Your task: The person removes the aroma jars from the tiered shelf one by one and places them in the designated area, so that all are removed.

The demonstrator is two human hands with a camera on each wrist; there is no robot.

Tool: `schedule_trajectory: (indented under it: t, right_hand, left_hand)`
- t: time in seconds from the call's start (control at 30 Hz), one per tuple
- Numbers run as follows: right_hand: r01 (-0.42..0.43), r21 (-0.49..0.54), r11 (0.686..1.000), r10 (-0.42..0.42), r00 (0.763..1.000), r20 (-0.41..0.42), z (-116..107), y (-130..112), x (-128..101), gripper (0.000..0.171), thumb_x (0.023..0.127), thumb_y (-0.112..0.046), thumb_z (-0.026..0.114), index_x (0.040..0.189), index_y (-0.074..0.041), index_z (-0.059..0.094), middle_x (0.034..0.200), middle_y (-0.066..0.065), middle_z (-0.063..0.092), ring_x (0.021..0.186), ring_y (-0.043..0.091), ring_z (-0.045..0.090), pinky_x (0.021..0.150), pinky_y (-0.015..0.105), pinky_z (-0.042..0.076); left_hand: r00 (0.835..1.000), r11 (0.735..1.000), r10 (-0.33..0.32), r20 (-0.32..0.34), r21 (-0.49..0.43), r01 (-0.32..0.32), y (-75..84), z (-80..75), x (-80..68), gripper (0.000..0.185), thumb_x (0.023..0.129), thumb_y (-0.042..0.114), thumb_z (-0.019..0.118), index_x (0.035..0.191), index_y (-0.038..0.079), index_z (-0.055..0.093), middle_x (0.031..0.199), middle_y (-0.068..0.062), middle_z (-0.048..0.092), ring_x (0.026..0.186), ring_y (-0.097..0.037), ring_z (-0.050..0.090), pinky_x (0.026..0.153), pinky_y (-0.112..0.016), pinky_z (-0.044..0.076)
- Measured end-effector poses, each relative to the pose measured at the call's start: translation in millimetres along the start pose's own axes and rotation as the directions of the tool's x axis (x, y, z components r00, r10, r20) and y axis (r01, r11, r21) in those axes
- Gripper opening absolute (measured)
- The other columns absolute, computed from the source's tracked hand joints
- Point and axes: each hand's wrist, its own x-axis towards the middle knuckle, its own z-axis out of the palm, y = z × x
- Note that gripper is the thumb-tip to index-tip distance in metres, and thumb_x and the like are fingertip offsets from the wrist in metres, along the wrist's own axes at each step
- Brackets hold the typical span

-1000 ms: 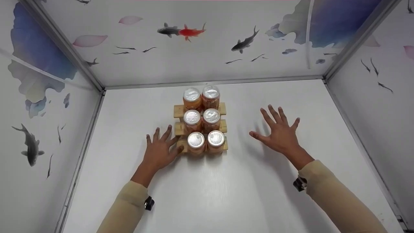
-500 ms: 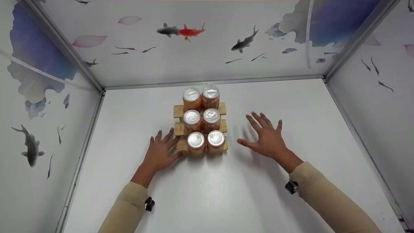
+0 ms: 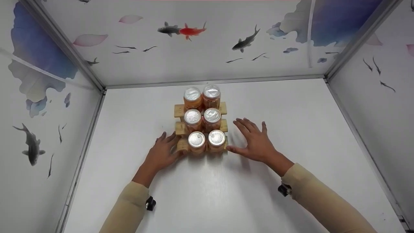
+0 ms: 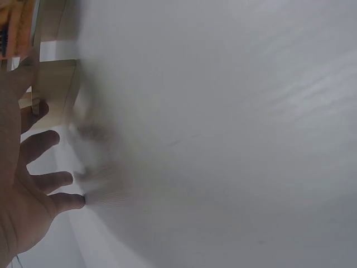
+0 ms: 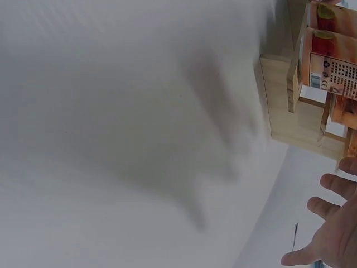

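Six jars [image 3: 203, 118] with foil lids sit in two columns on a stepped wooden rack [image 3: 179, 110], mid-table [image 3: 226, 194], toward the back wall. Left hand [image 3: 160, 154] lies flat beside the rack's front-left corner, fingers relaxed and touching the wood, gripping nothing. Right hand [image 3: 254, 142] hovers just right of the rack, fingers spread, thumb near the front-right corner; contact unclear.
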Motion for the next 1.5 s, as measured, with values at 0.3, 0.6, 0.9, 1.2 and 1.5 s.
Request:
schedule_trajectory:
  t: [0.3, 0.6, 0.9, 1.2, 1.5]
  right_hand:
    - [0.097, 0.012, 0.995, -0.097, 0.994, -0.041, 6, -17, 3, 0.1, 0.09, -0.077, 0.075, 0.166, -0.017, 0.05, 0.169, 0.009, 0.054, 0.159, 0.036, 0.05, 0.123, 0.089, 0.022]
    - [0.182, 0.006, 0.983, -0.181, 0.98, -0.085, 20, -30, 5, 0.095, 0.092, -0.078, 0.075, 0.156, -0.01, 0.056, 0.157, 0.011, 0.063, 0.15, 0.033, 0.058, 0.123, 0.086, 0.027]
    - [0.183, 0.019, 0.983, -0.181, 0.98, -0.087, 22, -40, 9, 0.093, 0.091, -0.069, 0.083, 0.153, -0.006, 0.056, 0.151, 0.014, 0.064, 0.145, 0.035, 0.061, 0.125, 0.083, 0.029]
    - [0.18, -0.014, 0.984, -0.181, 0.978, -0.105, 26, -44, 13, 0.089, 0.09, -0.066, 0.086, 0.149, -0.005, 0.058, 0.143, 0.014, 0.066, 0.137, 0.034, 0.064, 0.122, 0.083, 0.034]
    - [0.161, -0.005, 0.987, -0.16, 0.981, -0.108, 28, -48, 15, 0.087, 0.088, -0.063, 0.089, 0.146, -0.004, 0.06, 0.139, 0.015, 0.066, 0.134, 0.033, 0.064, 0.125, 0.079, 0.033]
  left_hand:
    - [0.999, 1.0, 0.018, -0.035, -0.014, -0.018, 0.8, 0.3, 2.8, 0.074, 0.106, 0.062, 0.062, 0.162, 0.016, 0.058, 0.168, -0.016, 0.056, 0.159, -0.061, 0.038, 0.124, -0.082, 0.033]
    - [0.999, 1.0, 0.024, -0.038, -0.007, -0.024, -0.3, 2.6, 0.1, 0.071, 0.105, 0.059, 0.065, 0.162, 0.017, 0.058, 0.166, -0.015, 0.058, 0.159, -0.061, 0.038, 0.125, -0.081, 0.033]
    - [0.998, 0.999, 0.022, -0.054, -0.031, -0.023, -1.9, 4.8, -0.3, 0.073, 0.106, 0.06, 0.063, 0.162, 0.015, 0.058, 0.164, -0.014, 0.06, 0.16, -0.059, 0.039, 0.124, -0.081, 0.033]
    - [0.999, 0.999, 0.016, -0.05, -0.029, -0.018, -2.8, 5.5, -0.3, 0.069, 0.106, 0.058, 0.065, 0.161, 0.017, 0.059, 0.164, -0.014, 0.061, 0.16, -0.059, 0.039, 0.124, -0.081, 0.033]
    - [0.999, 1.0, 0.008, -0.052, -0.026, -0.009, -2.3, 5.7, -0.4, 0.068, 0.105, 0.059, 0.065, 0.16, 0.021, 0.059, 0.163, -0.013, 0.062, 0.159, -0.059, 0.039, 0.124, -0.082, 0.033]
